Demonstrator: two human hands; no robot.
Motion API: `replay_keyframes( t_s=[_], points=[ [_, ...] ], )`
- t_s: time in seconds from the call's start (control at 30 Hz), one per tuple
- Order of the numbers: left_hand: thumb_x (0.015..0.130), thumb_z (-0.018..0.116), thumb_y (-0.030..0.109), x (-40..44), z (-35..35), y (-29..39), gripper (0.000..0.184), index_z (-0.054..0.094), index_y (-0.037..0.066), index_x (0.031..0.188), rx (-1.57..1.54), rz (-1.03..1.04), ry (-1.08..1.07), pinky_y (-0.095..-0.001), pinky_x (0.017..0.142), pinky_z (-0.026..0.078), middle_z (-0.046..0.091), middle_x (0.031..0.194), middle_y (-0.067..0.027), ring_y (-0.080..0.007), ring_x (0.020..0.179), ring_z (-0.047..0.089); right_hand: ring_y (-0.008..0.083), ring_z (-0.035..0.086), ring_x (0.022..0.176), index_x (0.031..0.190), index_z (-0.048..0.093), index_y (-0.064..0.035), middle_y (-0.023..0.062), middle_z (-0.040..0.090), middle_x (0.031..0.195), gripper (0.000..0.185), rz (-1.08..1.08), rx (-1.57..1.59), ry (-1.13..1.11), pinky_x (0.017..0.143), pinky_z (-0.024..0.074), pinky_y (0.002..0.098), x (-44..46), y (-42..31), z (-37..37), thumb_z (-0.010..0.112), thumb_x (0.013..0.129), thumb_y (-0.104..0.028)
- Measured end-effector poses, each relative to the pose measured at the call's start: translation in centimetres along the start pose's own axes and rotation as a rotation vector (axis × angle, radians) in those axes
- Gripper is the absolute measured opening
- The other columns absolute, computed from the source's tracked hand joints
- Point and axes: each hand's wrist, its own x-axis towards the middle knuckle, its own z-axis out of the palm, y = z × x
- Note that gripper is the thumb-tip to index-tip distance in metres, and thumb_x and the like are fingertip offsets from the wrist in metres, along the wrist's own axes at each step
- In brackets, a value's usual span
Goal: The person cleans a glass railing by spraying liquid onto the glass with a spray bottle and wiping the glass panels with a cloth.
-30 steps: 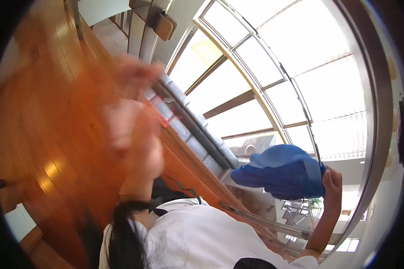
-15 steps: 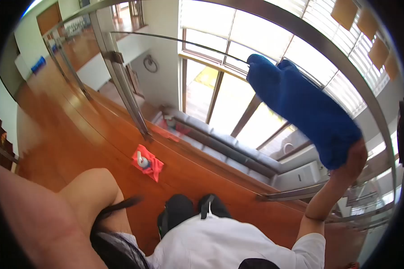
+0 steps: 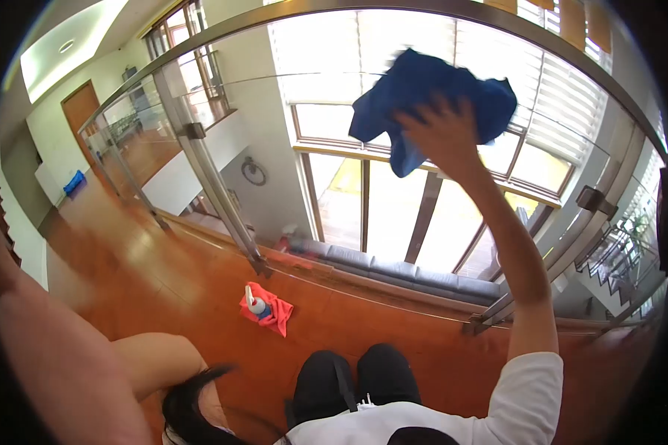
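My right hand [image 3: 445, 137] is raised at the glass panel of the railing, its fingers spread over a bunched blue cloth [image 3: 490, 104] and holding it at the pane. Folds of the cloth stick out around the fingers and hang below them. My left arm [image 3: 59, 363] is bent up close to the camera at the left edge, and its hand is out of sight. Down on the wooden floor, a white spray bottle [image 3: 258, 305] lies on a pink-red cloth [image 3: 280, 315].
A metal handrail [image 3: 223, 38] curves over the glass, with a steel post [image 3: 208, 167] on the left. Beyond the pane, a grey sofa [image 3: 393, 268] stands on a lower level below tall windows. A blue object [image 3: 74, 182] lies farther along the floor [image 3: 156, 297].
My right hand and the blue cloth have moved left from the right side of the railing. The cloth, stretched long before, is now bunched under my hand. The view has shifted.
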Motion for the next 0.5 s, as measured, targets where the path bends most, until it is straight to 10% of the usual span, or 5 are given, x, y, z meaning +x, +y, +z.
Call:
replay_keyframes(
  t_s=[0.07, 0.17, 0.23, 0.33, 0.5],
  points=[
    [0.089, 0.038, 0.023, -0.8, -0.3, -0.6, 0.049, 0.035, -0.006, 0.13, -0.016, -0.034, -0.026, -0.0589, 0.107, 0.017, 0.041, 0.13, -0.0257, -0.0441, 0.122, 0.038, 0.0293, 0.054, 0.087, 0.112, 0.061, -0.0255, 0.0058, 0.059, 0.088, 0.035, 0.119, -0.199, 0.073, 0.094, 0.0313, 0.0587, -6.6, 3.9, -0.8, 0.064, 0.078, -0.032],
    [0.089, 0.037, 0.022, -4.8, -1.9, -2.9, 0.051, 0.035, -0.008, 0.129, -0.012, -0.151, -0.198, -0.0608, 0.107, 0.017, 0.04, 0.129, -0.0294, -0.0474, 0.122, 0.037, 0.0346, 0.053, 0.089, 0.111, 0.061, -0.0127, 0.0166, 0.059, 0.091, 0.03, 0.349, -0.395, 0.073, 0.097, 0.0303, 0.0579, -16.5, 7.3, -1.8, 0.055, 0.087, -0.03],
    [0.083, 0.043, 0.014, -7.9, 1.9, -5.0, 0.035, 0.053, -0.006, 0.11, 0.024, -0.258, -0.133, -0.0469, 0.09, 0.045, 0.053, 0.112, -0.0279, -0.0409, 0.105, 0.054, 0.0381, 0.052, 0.09, 0.114, 0.058, -0.0091, 0.0184, 0.059, 0.098, 0.035, 0.705, -0.533, 0.052, 0.09, 0.033, 0.0541, -19.5, 6.4, -1.7, 0.048, 0.091, -0.033],
    [0.081, 0.056, 0.006, -9.0, 7.2, -9.3, 0.031, 0.059, -0.001, 0.111, -0.085, -0.482, -0.269, -0.0341, 0.087, 0.044, 0.061, 0.105, -0.0161, -0.0252, 0.104, 0.056, 0.0382, 0.051, 0.087, 0.12, 0.053, -0.0043, 0.0193, 0.058, 0.101, 0.035, 0.868, -0.71, 0.315, 0.078, 0.0357, 0.0485, -20.1, 2.6, 2.1, 0.054, 0.088, -0.02],
    [0.083, 0.059, 0.025, -11.3, 17.4, -12.9, 0.046, 0.052, 0.008, 0.125, -0.011, -0.487, -0.63, -0.0424, 0.1, 0.036, 0.042, 0.134, -0.0202, -0.036, 0.124, 0.04, 0.0372, 0.048, 0.098, 0.119, 0.049, 0.002, 0.0256, 0.052, 0.102, 0.038, 0.654, 0.682, 0.032, 0.082, 0.0354, 0.0489, -6.7, -10.9, 1.4, 0.05, 0.082, -0.006]
  ],
)
